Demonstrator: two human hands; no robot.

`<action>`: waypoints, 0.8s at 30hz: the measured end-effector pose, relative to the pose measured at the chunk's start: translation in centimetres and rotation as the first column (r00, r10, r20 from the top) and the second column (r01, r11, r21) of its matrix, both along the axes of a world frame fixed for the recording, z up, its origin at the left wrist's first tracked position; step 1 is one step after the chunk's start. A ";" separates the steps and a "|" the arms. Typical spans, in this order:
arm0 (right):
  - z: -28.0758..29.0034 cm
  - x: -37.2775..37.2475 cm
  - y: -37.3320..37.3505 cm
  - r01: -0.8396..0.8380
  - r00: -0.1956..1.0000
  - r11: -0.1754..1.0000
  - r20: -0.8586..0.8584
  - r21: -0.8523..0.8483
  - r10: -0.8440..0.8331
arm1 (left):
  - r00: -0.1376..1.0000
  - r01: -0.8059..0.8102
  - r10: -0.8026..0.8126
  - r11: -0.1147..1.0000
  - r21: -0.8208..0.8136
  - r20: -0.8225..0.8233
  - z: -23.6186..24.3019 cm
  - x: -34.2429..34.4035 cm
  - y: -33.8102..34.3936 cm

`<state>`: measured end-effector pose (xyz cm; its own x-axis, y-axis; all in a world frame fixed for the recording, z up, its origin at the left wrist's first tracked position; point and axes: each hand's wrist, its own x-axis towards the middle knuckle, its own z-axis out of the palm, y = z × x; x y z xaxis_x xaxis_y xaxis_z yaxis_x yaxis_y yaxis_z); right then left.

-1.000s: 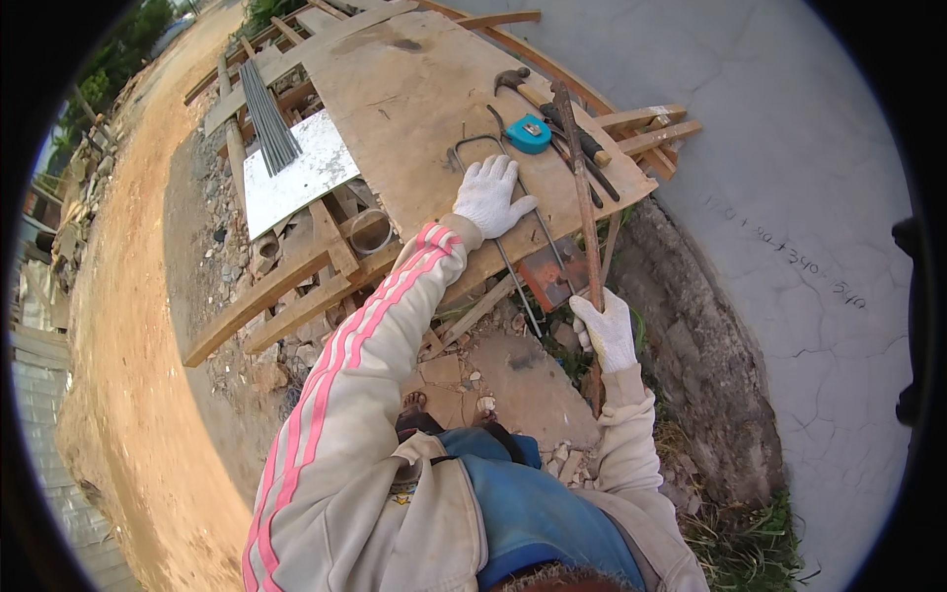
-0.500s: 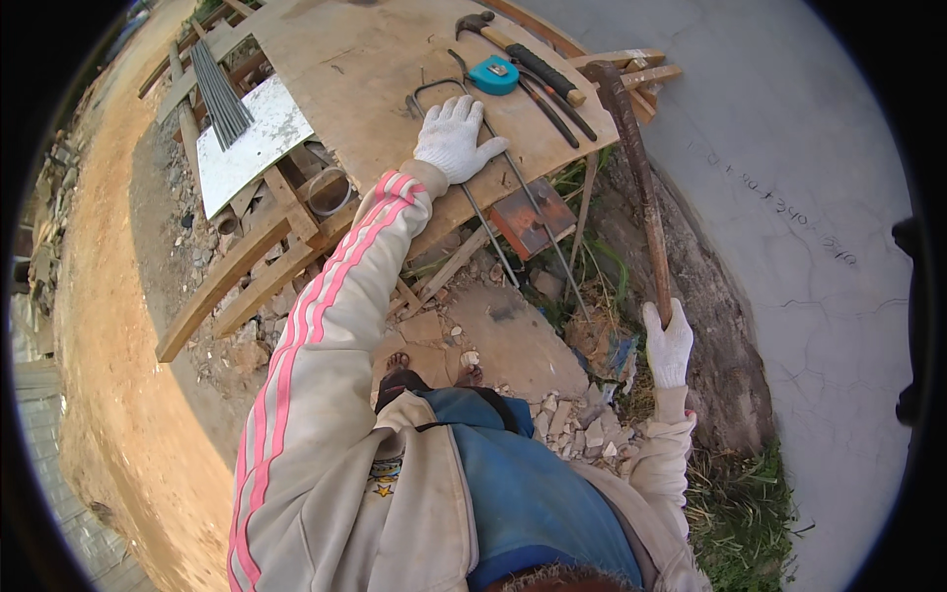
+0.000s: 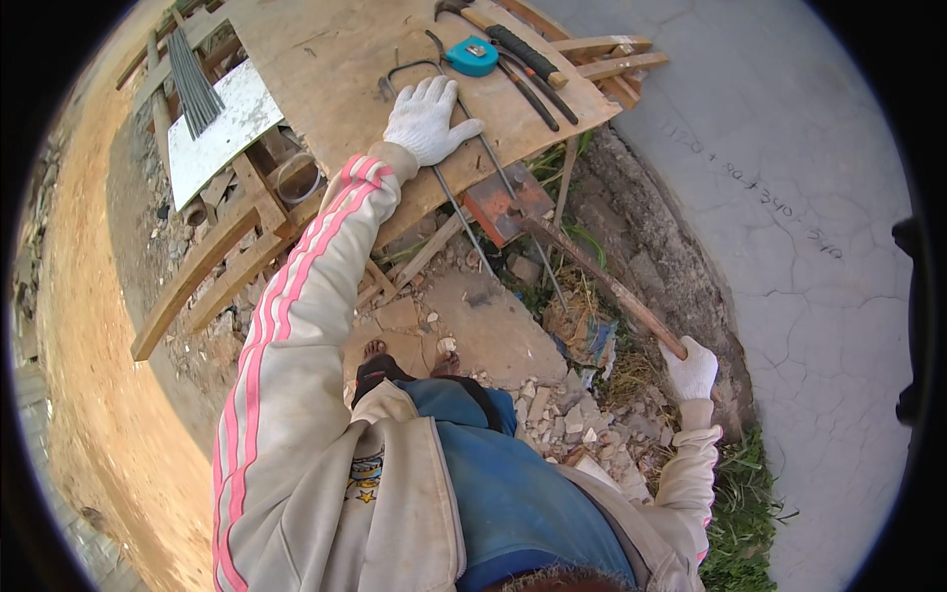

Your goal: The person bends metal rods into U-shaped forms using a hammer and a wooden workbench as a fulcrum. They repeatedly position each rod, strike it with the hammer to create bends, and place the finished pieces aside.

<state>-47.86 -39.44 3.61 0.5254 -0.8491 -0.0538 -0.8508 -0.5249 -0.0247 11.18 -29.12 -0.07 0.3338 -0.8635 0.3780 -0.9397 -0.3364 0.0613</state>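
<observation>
My left hand (image 3: 424,123), in a white knit glove, lies flat on the wooden board with its fingers spread. It rests across a thin steel rod (image 3: 464,202) bent into a U, whose two legs stick out past the board's near edge. My right hand (image 3: 689,367), also gloved, is closed around the lower end of a long rusty steel bar (image 3: 612,281). The bar's far end is at the right leg of the rod, beside a reddish metal block (image 3: 505,205) at the board's edge. Whether the bar touches the rod, I cannot tell.
On the board (image 3: 326,69) lie a teal tape measure (image 3: 472,57), a black-handled hammer (image 3: 523,49) and pliers (image 3: 533,94). A bundle of steel rods (image 3: 192,89) sits on a white panel (image 3: 217,133) at left. Rubble (image 3: 562,419) lies below; a grey wall (image 3: 789,296) stands right.
The right hand has moved slightly right and down, and the bar's far end has dropped from the board's right corner to the rod's right leg. The left hand still presses on the rod.
</observation>
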 end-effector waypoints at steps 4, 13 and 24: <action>0.7 0.8 -4.3 -0.066 0.996 0.996 -0.061 -0.061 0.062 | 1.000 -0.009 0.009 1.000 0.012 0.002 -0.1 0.0 0.0; 2.1 5.0 -14.2 -0.273 0.961 0.950 -0.083 -0.151 0.263 | 0.999 0.023 -0.019 0.994 -0.107 0.035 -1.1 0.4 -0.2; 0.3 3.7 -11.2 -0.135 0.990 0.982 -0.070 -0.132 0.127 | 0.996 -0.072 0.074 0.996 0.043 -0.043 0.0 0.8 -0.6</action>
<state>-44.18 -50.62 3.89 0.6317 -0.7749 0.0220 -0.7724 -0.6266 0.1041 11.94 -29.72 -0.07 0.4127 -0.8507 0.3256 -0.9090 -0.4075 0.0873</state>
